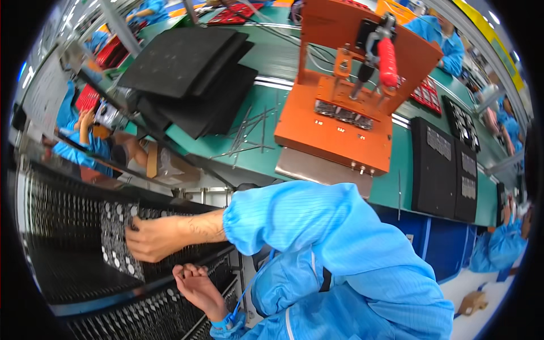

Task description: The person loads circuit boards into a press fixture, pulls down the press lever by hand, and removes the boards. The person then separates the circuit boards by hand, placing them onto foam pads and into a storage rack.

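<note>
Dominating the lower left, a black rack with ribbed, slotted walls [54, 212]; across from it, an orange metal press [306, 127]. Within the rack stands the dark rectangular panel with silvery round discs [116, 241]. Right hand [153, 238] bends over it, pinch hidden, so I can't tell! Just beside, the left hand [199, 288], palm upturned, fingers loosely curled.

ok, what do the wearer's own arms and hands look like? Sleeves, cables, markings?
Left hand and right hand ungloved. Loose light-blue fabric sleeves, finely striped, right cuff gathered. Thin dark markings by the right wrist. Left wrist: blue band with thin blue cord.
</note>
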A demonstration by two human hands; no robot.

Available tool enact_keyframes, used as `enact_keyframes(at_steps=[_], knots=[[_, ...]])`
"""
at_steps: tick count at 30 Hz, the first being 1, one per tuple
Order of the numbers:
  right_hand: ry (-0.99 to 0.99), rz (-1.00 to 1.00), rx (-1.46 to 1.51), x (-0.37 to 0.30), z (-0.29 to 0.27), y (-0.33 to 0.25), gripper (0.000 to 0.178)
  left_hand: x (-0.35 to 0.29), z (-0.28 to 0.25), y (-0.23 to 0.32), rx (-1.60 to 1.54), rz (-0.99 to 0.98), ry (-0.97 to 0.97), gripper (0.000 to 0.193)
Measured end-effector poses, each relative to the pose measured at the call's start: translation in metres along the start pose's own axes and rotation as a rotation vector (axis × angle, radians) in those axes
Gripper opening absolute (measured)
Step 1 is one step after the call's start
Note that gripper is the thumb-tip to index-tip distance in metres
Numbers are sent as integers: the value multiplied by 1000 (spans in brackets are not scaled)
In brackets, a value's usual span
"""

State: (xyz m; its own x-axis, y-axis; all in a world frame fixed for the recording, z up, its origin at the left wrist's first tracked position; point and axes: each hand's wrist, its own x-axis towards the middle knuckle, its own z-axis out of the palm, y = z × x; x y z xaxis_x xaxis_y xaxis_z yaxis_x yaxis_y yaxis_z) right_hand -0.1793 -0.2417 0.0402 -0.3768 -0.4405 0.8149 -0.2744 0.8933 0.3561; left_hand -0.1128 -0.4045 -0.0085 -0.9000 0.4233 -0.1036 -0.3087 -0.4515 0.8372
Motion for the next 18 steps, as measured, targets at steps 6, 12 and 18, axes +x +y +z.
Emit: enact_keyframes(at_steps=[6, 12, 18], knots=[[52, -69, 99, 5, 19, 4, 18, -7, 8, -8, 68, -63, -50, 23], [158, -18, 47, -4, 8, 3, 19, -6, -15, 3, 6, -79, -131, 29], [100, 19, 109, -38, -62, -3, 18, -15, 16, 33, -168, -58, -79, 60]])
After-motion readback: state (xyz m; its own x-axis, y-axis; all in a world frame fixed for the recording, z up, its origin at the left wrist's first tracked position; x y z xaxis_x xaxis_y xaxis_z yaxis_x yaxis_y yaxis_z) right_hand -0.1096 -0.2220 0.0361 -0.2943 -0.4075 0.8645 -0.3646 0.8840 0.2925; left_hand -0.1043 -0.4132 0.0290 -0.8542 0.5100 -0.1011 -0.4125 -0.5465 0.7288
